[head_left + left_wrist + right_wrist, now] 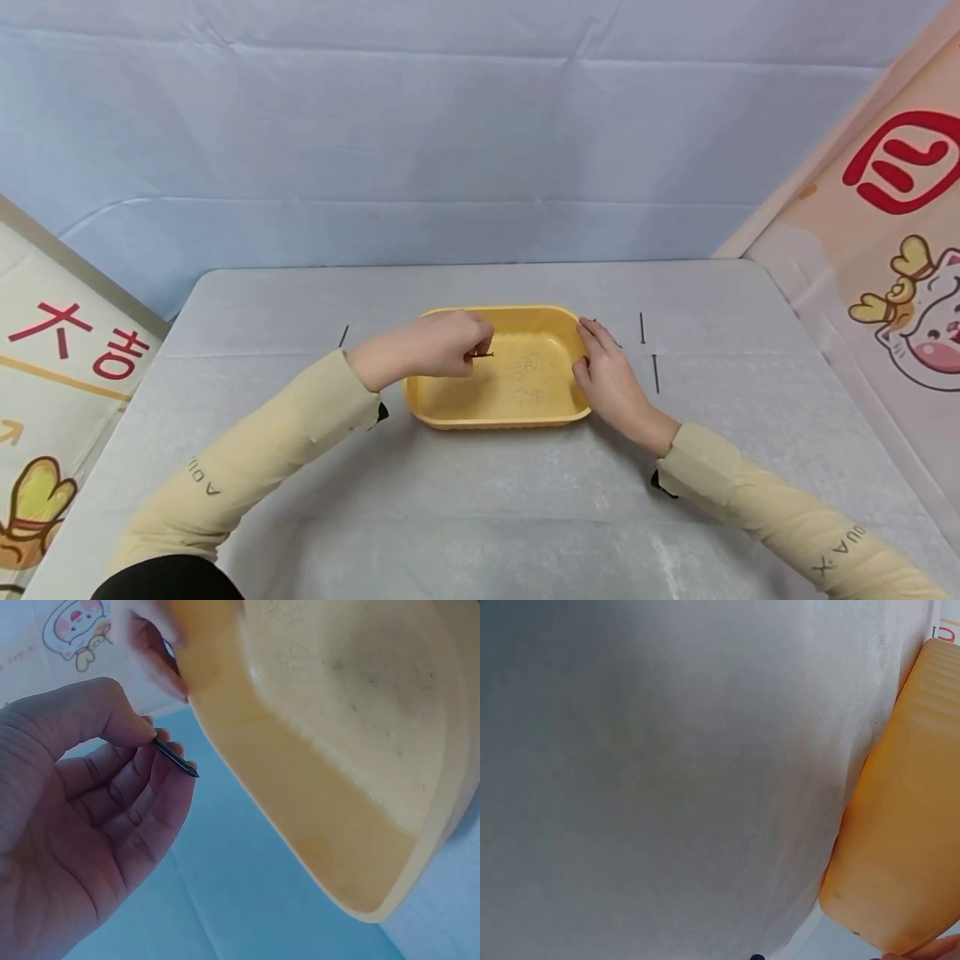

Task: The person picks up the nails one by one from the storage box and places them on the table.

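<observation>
My left hand point(448, 343) is over the left half of a yellow plastic basin point(498, 423) and pinches a dark nail point(177, 758) between thumb and fingertips. In the left wrist view the nail's pointed tip sticks out past the fingers. At the basin's right end, my right hand point(617, 382) grips the rim, the thumb on the inner side and the fingers along the edge. The right wrist view shows the basin's outer wall point(900, 802), with only a bit of the fingers point(939, 949) at the lower corner.
Right of the basin, two thin dark nails point(642, 328) point(656, 373) lie on the grey-covered table point(480, 500). Another thin dark piece point(343, 336) lies on the left, near the left sleeve. A pale blue cloth point(480, 150) hangs behind, with printed panels on both sides.
</observation>
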